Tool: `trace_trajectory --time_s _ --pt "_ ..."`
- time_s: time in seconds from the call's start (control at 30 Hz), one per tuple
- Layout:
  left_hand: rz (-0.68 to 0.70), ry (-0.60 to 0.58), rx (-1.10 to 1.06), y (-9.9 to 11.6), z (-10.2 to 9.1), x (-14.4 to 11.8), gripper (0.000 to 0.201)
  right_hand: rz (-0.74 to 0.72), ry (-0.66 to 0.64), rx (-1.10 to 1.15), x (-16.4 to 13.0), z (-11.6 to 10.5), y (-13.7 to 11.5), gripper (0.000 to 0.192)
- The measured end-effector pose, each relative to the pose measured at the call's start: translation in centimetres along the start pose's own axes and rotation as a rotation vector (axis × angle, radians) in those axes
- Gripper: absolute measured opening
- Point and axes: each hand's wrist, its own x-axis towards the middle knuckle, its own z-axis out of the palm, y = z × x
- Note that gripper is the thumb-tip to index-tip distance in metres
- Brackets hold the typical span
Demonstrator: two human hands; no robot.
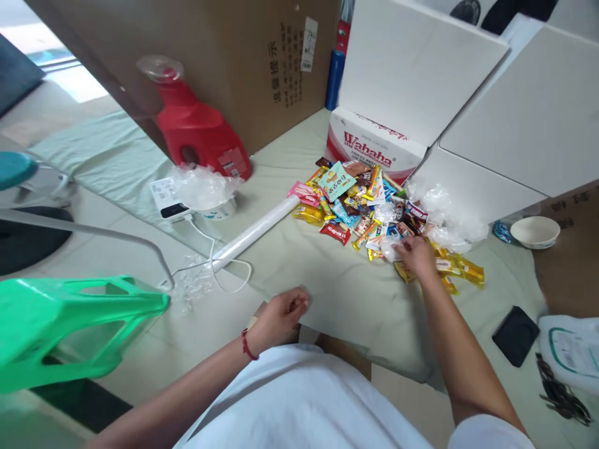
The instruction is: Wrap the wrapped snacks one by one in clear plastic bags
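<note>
My right hand [418, 254] reaches to the front right of a heap of wrapped snacks [358, 202]. Its fingers are closed on a piece of clear plastic wrap [390, 248] at the heap's edge. Yellow snack packets [452, 265] lie beside and partly under that hand. My left hand [285, 312] is held near my body, its fingers curled in with nothing visible in them. A mint-green packet [337, 181] rests on top of the heap, and a red packet [335, 232] lies at its front.
Behind the heap stands a Wahaha carton [374, 146], with crumpled clear plastic [449, 215] to its right. A white roll [255, 232], a white cable [210, 249] and a red jug [201, 131] lie leftward. A green stool [79, 330] is at far left, a bowl [536, 232] at right.
</note>
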Motion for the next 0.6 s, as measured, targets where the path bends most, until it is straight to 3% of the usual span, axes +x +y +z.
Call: trace_trajectory --time_s 0.1,0.2,0.3,0.37,0.43,0.5,0.6 --pt "0.028 -0.032 -0.056 0.4 -0.5 0.0 0.025 -0.011 0.127 0.057 0.0 -0.4 -0.8 0.033" --pt "0.01 0.011 -0.175 0.7 -0.7 0.6 0.033 0.109 0.197 0.378 -2.0 -0.7 -2.4 0.038" --pt "-0.014 0.024 -0.372 1.9 0.1 2.4 0.038 0.277 0.05 0.894 -5.5 0.7 -5.4 0.038" --pt "-0.026 0.028 -0.514 3.1 1.2 4.3 0.045 0.329 -0.075 1.063 -8.0 2.4 -7.7 0.04" --pt "-0.022 0.001 -0.621 4.2 2.4 6.4 0.056 0.37 -0.153 1.117 -10.1 4.1 -9.7 0.041" --pt "-0.007 -0.067 -0.66 4.9 3.3 8.4 0.054 0.387 -0.191 1.106 -11.6 5.3 -10.9 0.041" --pt "0.023 -0.118 -0.65 4.7 3.6 10.3 0.05 0.369 -0.161 1.058 -12.6 5.9 -11.2 0.041"
